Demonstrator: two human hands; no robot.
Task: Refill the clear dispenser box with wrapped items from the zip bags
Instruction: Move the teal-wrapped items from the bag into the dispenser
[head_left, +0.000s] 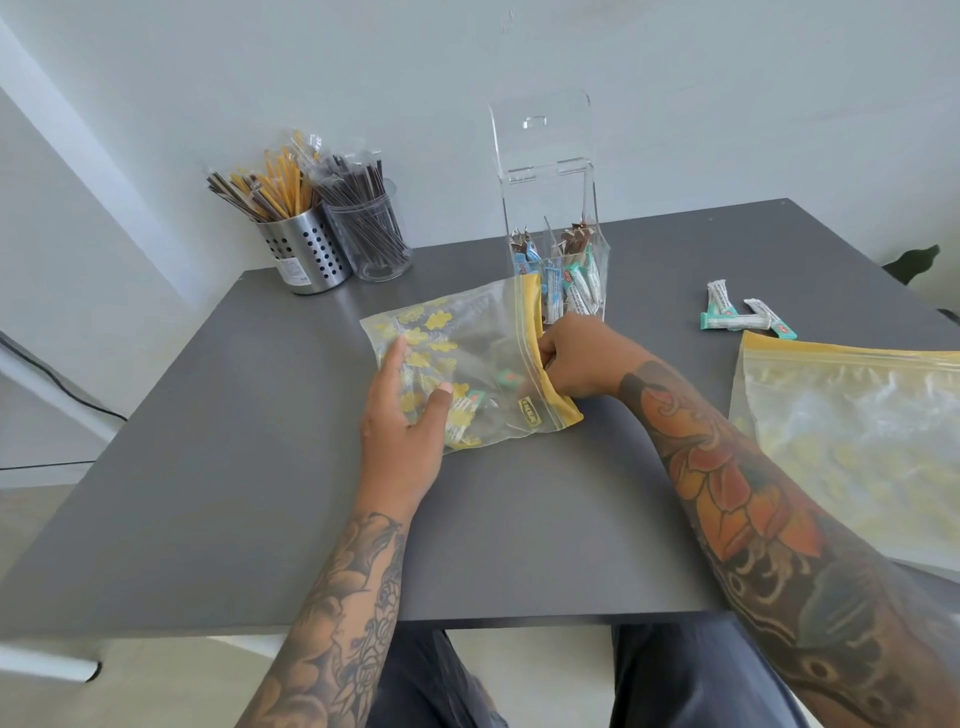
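Note:
A small zip bag with yellow print and a yellow top strip lies on the grey table, with a few wrapped items inside. My left hand lies flat on the bag's closed end, fingers spread. My right hand has its fingers curled into the bag's open mouth, pinching the yellow strip. Just behind stands the clear dispenser box, lid raised, holding several white and teal wrapped items. Three loose wrapped items lie to the right of the box.
A larger zip bag lies flat at the table's right edge. At the back left stand a perforated steel cup and a clear cup, both full of wrapped sticks. The wall runs close behind the table.

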